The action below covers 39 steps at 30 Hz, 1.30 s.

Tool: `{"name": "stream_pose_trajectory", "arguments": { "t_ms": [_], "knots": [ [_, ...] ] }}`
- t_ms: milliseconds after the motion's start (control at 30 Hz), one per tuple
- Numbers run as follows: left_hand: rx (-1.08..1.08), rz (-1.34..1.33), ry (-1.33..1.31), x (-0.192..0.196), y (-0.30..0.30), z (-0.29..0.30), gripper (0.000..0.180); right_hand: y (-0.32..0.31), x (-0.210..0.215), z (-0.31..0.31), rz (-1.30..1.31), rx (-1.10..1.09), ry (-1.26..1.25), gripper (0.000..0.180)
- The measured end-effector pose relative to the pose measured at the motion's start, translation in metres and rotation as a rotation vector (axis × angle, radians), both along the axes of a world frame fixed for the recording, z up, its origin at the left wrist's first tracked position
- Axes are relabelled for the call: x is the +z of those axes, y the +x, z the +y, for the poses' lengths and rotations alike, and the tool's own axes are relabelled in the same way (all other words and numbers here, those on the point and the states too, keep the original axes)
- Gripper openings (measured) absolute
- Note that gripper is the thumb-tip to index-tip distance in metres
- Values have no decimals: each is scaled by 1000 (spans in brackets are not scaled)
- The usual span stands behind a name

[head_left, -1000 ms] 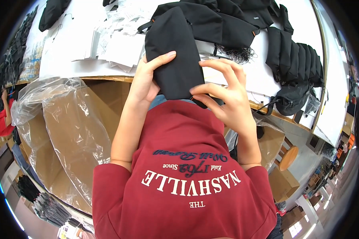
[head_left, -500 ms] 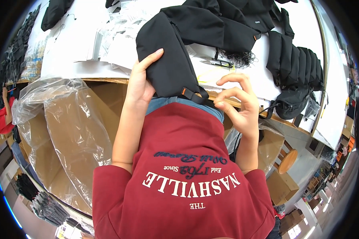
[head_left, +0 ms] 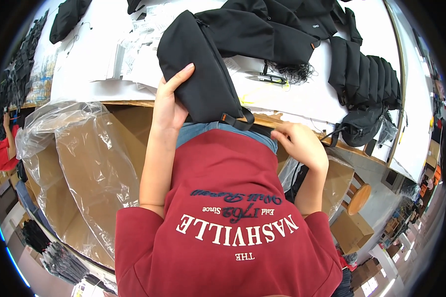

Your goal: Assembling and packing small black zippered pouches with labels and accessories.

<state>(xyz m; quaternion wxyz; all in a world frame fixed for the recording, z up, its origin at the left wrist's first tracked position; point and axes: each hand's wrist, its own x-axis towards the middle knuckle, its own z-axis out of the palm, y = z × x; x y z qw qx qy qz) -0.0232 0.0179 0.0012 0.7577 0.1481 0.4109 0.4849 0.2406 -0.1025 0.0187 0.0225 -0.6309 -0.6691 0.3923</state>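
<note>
The left hand (head_left: 169, 106) clasps the left edge of a black sling bag (head_left: 200, 74) lying at the near edge of the white table (head_left: 99, 64). The right hand (head_left: 302, 143), fingers curled shut, pinches the bag's black strap (head_left: 255, 127) at right.

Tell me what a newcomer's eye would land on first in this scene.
First the black pouch bag at centre top, gripped along its edge by the left hand, while the right hand pulls its black strap at the table's edge. Next, the large cardboard box lined with clear plastic on the left. Then the row of black bags on the white table, upper right.
</note>
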Motion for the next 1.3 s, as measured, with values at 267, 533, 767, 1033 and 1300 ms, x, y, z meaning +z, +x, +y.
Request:
{"name": "stream_pose_trajectory", "arguments": {
  "t_ms": [267, 533, 767, 1033, 1300],
  "knots": [
    [-87, -116, 122, -10, 3, -12, 32, -44, 22, 27, 693, -410, 292, 18],
    [-139, -270, 251, -23, -4, -18, 42, -59, 29, 27, 745, -363, 233, 27],
    [-273, -335, 355, -37, -10, -14, 18, -51, 15, 22, 1029, -334, 146, 29],
    [-288, -333, 331, -42, -9, -16, 19, -41, 37, 31, 760, -170, 271, 25],
    [-345, -391, 200, -35, -5, -23, 42, -65, 30, 42, 605, -87, 458, 17]
  ]
}}
